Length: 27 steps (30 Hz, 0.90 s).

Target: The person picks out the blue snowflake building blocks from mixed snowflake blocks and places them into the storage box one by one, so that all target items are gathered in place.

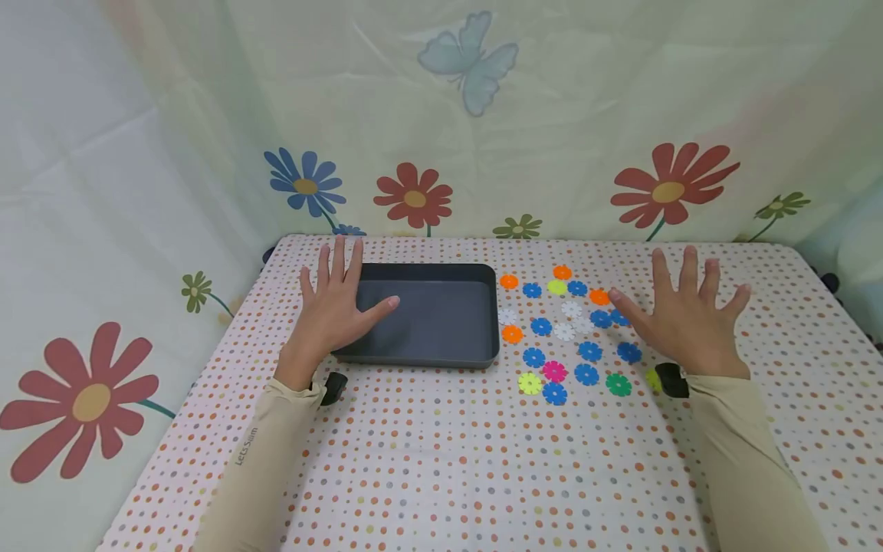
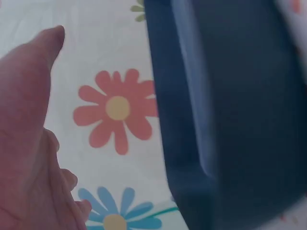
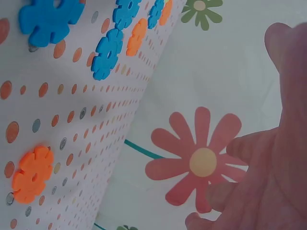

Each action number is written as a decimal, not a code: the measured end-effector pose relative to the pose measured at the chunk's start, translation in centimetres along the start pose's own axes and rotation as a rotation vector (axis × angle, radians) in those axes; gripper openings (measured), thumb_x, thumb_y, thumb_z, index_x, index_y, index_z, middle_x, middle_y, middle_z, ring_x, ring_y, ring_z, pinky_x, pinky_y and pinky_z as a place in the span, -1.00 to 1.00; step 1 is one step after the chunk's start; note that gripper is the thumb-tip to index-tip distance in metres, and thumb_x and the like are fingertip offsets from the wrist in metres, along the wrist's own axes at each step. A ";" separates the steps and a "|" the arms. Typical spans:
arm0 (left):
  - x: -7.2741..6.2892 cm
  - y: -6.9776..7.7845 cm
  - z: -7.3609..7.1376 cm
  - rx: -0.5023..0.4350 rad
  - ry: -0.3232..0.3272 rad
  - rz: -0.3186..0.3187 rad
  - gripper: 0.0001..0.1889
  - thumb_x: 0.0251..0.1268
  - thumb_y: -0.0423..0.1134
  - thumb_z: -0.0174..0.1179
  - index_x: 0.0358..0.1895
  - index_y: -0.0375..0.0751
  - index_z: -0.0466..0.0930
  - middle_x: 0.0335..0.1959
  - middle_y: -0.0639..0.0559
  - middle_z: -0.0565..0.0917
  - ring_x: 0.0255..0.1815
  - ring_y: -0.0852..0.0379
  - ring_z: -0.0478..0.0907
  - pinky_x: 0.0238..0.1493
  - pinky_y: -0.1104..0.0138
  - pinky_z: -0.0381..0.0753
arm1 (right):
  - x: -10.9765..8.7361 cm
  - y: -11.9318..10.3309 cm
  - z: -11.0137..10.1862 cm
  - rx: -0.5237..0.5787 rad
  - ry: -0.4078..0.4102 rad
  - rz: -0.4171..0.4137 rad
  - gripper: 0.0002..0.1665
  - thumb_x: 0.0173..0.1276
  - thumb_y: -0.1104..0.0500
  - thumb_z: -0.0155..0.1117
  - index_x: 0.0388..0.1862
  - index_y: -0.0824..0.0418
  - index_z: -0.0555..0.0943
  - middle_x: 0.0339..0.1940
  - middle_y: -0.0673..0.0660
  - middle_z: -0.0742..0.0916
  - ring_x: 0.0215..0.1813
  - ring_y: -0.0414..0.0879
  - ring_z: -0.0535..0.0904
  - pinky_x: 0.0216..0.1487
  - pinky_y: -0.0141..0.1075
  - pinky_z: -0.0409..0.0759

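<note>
My left hand (image 1: pixel 327 316) is spread with straight fingers over the left end of a dark grey rectangular tray (image 1: pixel 428 322), hiding part of its rim; it holds nothing. The tray's floor is bare. To the tray's right lie several flat plastic snowflake discs, among them a blue disc (image 1: pixel 586 375), a pink disc (image 1: pixel 554 372), a green disc (image 1: pixel 618 385) and an orange disc (image 1: pixel 512 334). Beside them, at the right, my right hand (image 1: pixel 693 330) is spread and holds nothing, its thumb near the blue and orange discs. The right wrist view shows another orange disc (image 3: pixel 29 184) lying apart.
A dotted cloth (image 1: pixel 441 460) covers the table. Behind it hangs a pale curtain (image 1: pixel 552 115) printed with flowers and a butterfly. A yellow-green disc (image 1: pixel 651 379) lies partly hidden behind the black wrist camera (image 1: pixel 671 381) on my right wrist.
</note>
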<state>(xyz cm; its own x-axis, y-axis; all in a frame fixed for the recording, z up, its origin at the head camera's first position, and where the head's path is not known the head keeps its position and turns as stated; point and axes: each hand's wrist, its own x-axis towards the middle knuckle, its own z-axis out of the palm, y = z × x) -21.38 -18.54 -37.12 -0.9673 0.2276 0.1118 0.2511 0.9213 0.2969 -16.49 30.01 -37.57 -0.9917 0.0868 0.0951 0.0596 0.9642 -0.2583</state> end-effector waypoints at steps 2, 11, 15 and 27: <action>-0.5 -0.5 0.1 -0.022 -0.015 0.007 0.25 0.39 0.48 0.17 0.79 -0.01 -0.46 0.77 -0.06 -0.52 0.75 -0.24 -0.52 0.56 -0.35 -0.50 | 0.0 0.1 -0.1 0.000 0.002 0.001 0.27 0.56 -0.49 -0.03 0.76 0.36 -0.21 0.66 0.65 -0.21 0.64 0.63 -0.45 0.36 0.64 -0.52; -2.1 -3.0 2.0 -0.107 -0.164 -0.014 0.39 0.30 0.56 0.19 0.75 -0.21 -0.54 0.75 -0.18 -0.54 0.75 -0.26 -0.50 0.59 -0.34 -0.36 | 0.2 0.1 -0.1 -0.007 -0.005 0.000 0.28 0.56 -0.49 -0.03 0.76 0.38 -0.21 0.65 0.66 -0.20 0.64 0.65 -0.43 0.36 0.65 -0.49; -2.5 -4.0 2.7 -0.199 -0.236 -0.033 0.45 0.27 0.51 0.28 0.73 -0.27 -0.56 0.75 -0.25 -0.52 0.74 -0.35 -0.38 0.58 -0.36 -0.16 | 0.3 0.0 0.0 0.004 -0.022 0.003 0.28 0.56 -0.50 -0.05 0.76 0.38 -0.21 0.66 0.65 -0.22 0.64 0.64 -0.43 0.36 0.64 -0.51; -2.9 -6.3 3.3 -0.483 -0.318 -0.042 0.52 0.21 0.34 0.48 0.72 -0.13 -0.67 0.74 -0.10 -0.59 0.75 -0.25 -0.44 0.58 -0.34 -0.06 | 0.0 0.0 -0.3 0.054 -0.059 0.017 0.26 0.59 -0.50 -0.08 0.77 0.36 -0.24 0.66 0.63 -0.25 0.63 0.64 -0.47 0.38 0.62 -0.53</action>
<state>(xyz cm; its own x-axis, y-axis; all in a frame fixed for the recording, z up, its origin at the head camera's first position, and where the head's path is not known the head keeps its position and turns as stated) -20.28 -23.99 -42.45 -0.9212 0.3460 -0.1781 0.1272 0.7002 0.7025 -16.41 30.11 -37.30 -0.9957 0.0868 0.0335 0.0721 0.9478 -0.3105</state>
